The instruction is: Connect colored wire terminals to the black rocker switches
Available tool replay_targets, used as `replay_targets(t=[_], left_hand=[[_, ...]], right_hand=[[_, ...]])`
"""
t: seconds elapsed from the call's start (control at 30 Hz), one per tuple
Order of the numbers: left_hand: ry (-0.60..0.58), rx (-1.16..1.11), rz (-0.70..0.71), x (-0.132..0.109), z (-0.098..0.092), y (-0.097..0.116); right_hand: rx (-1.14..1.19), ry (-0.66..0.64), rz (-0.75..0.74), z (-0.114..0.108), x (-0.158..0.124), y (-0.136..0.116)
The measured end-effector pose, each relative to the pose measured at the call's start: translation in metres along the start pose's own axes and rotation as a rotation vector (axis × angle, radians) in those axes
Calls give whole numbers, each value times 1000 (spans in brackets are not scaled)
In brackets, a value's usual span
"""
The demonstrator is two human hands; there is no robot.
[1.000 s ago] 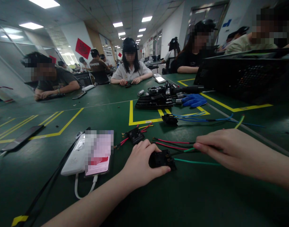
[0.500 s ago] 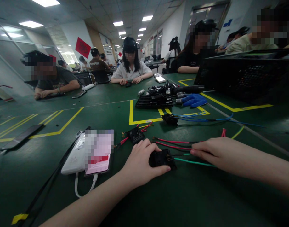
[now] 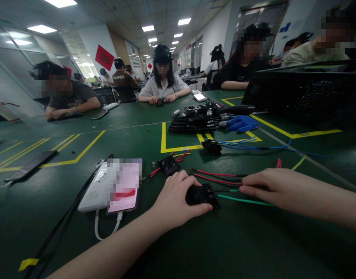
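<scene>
My left hand [image 3: 173, 203] is closed on a small black socket block [image 3: 201, 195] and presses it onto the green table [image 3: 230, 244]. My right hand [image 3: 271, 188] pinches a dark wire [image 3: 224, 190] that runs into the block's right side. A green wire [image 3: 242, 200] leaves the block under that hand. Two red wires [image 3: 215, 176] lie just beyond it. A second black block [image 3: 169, 165] with short red wires lies above my left hand.
A phone [image 3: 124, 186] on a white power bank [image 3: 95, 190] lies left of my hands, with cables. Farther off are a third block with blue wires [image 3: 247, 145], a black tray of parts [image 3: 192, 124], blue gloves [image 3: 242, 123] and a black case [image 3: 306, 93]. Several people sit around the table.
My right hand slid left and down along the wires toward the block, then eased slightly back. My left hand stayed on the block.
</scene>
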State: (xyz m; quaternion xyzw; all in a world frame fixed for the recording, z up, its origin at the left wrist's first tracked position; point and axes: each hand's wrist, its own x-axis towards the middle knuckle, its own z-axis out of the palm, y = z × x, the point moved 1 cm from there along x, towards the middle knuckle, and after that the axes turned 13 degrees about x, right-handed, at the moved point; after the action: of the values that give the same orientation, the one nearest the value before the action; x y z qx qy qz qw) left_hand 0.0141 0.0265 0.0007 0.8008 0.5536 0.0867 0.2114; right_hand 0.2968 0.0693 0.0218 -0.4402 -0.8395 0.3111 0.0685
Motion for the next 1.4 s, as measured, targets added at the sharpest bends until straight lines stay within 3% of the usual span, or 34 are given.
replay_targets(t=[0.1,0.17,0.5,0.6,0.73,0.83,1.07,1.17,1.27,1.4], left_hand=[[2,5,3,1,0,0],[3,7,-1,1,1,0],[1,11,-10,0,1,1],[-1,10,-7,0,1,1],[-1,10,1,0,1,1],[-2,12,-1,0,1,1],[5,28,-4,1,1,1],[4,35,-6,2,1,2],[-4,25,-9,1,0,2],[-6,13,-2,0,-1,1]], right_hand=[[11,-90,107,6,4,7],[1,-79,101,6,5,6],[20,180,-186,-10,-10,-25],[-29,134,-117,-5,-5,-14],[-35,-38,54,8,4,5],[-47,-68,62,11,5,8],[-37,201,-191,-5,-5,-14],[-21,248,-256,-6,-7,-20],[-31,192,-183,-5,-4,-16],[-46,34,41,2,4,-1]])
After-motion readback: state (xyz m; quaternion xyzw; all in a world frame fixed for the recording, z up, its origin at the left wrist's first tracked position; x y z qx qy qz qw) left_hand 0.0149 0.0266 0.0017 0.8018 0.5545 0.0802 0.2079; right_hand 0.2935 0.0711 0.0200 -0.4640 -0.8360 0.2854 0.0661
